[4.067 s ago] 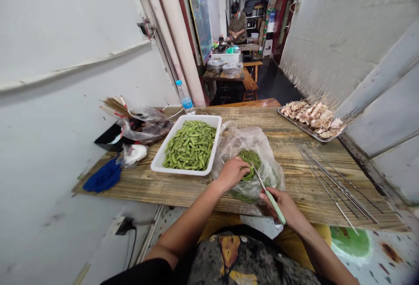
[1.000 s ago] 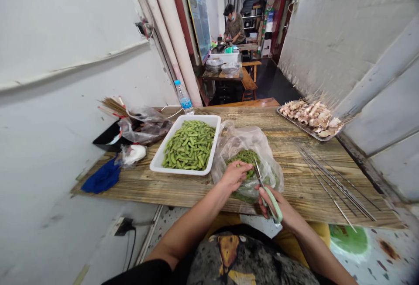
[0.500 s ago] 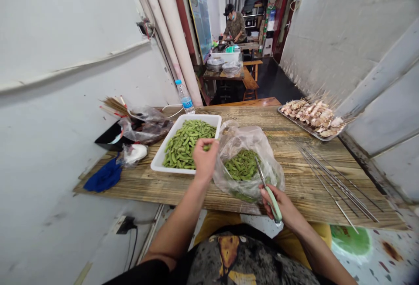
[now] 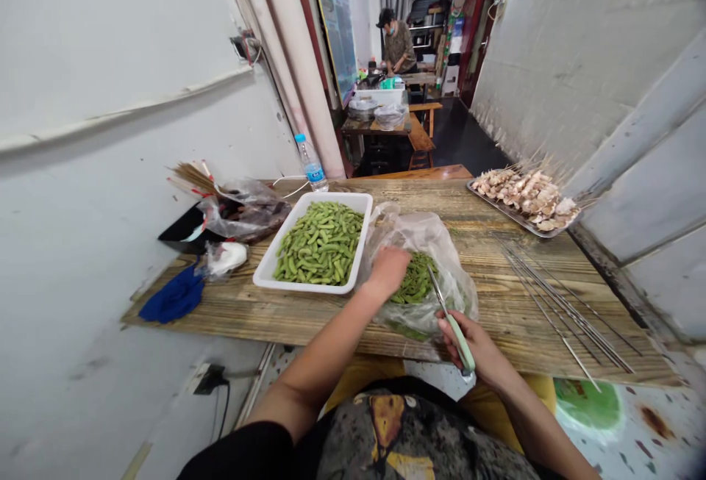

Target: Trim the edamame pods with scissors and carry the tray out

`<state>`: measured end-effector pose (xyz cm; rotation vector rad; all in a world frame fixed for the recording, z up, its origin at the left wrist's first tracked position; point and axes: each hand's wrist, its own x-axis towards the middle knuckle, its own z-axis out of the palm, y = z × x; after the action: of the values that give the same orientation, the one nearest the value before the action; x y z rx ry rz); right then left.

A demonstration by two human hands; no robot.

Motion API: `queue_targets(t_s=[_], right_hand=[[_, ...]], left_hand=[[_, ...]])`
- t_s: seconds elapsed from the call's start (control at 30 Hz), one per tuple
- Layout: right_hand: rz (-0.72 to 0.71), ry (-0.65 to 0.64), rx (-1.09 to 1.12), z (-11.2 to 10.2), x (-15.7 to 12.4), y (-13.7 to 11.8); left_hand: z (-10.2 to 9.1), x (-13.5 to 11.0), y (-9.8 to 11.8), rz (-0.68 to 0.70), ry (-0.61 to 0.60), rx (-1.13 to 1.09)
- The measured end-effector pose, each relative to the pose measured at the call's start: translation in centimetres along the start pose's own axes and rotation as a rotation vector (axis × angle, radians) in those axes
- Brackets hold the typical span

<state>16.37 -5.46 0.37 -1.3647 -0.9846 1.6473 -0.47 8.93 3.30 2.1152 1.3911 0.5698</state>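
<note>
The left hand [image 4: 390,272] is at the left side of a translucent plastic bag [image 4: 424,234], over the green pods [image 4: 418,283] inside; its fingers are bent and the fingertips hidden, so whether it grips a pod cannot be determined. The right hand [image 4: 479,345], at the table's near edge, is closed around the pale green handles of a pair of scissors [image 4: 460,340], the blades pointing over the bag. The bag lies near the middle of the table [image 4: 243,318], toward the near edge. Just left of it sits a white tray [image 4: 301,288] heaped with further pods [image 4: 320,245]. A metal tray [image 4: 499,213] of skewered pieces [image 4: 523,197] occupies the far right corner; thin metal rods [image 4: 568,311] lie toward the right edge. A bottle [image 4: 313,170] stands at the far edge; a blue cloth [image 4: 173,296] lies at the near left corner.
</note>
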Motion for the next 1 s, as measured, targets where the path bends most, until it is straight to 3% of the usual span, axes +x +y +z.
queue_targets(t_s=[0.07, 0.17, 0.27, 0.43, 0.53, 0.77, 1.0], right_hand=[[-0.012, -0.02, -0.003, -0.2, 0.0, 0.3], [-0.013, -0.028, -0.044, -0.4, 0.0, 0.7], [-0.053, 0.014, -0.172, -0.8, 0.2, 0.9], [-0.238, 0.049, -0.392, -1.1, 0.4, 0.4], [-0.212, 0.012, -0.352, -0.8, 0.2, 0.0], [-0.03, -0.119, -0.093, 0.0, -0.2, -0.2], [-0.03, -0.114, -0.093, -0.1, -0.2, -0.5]], left_hand=[[1.6, 0.8, -0.2, 0.026, -0.038, 0.134], [2.2, 1.4, -0.9, 0.046, -0.032, 0.196], [1.8, 0.9, -1.3, 0.047, -0.042, -0.003], [1.6, -0.8, -1.4, -0.025, -0.227, -0.499], [1.4, -1.5, -1.4, -0.063, -0.258, -0.607], [0.6, -1.8, -1.1, -0.103, -0.292, -0.615], [0.8, -2.0, -1.2, -0.136, -0.319, -0.659]])
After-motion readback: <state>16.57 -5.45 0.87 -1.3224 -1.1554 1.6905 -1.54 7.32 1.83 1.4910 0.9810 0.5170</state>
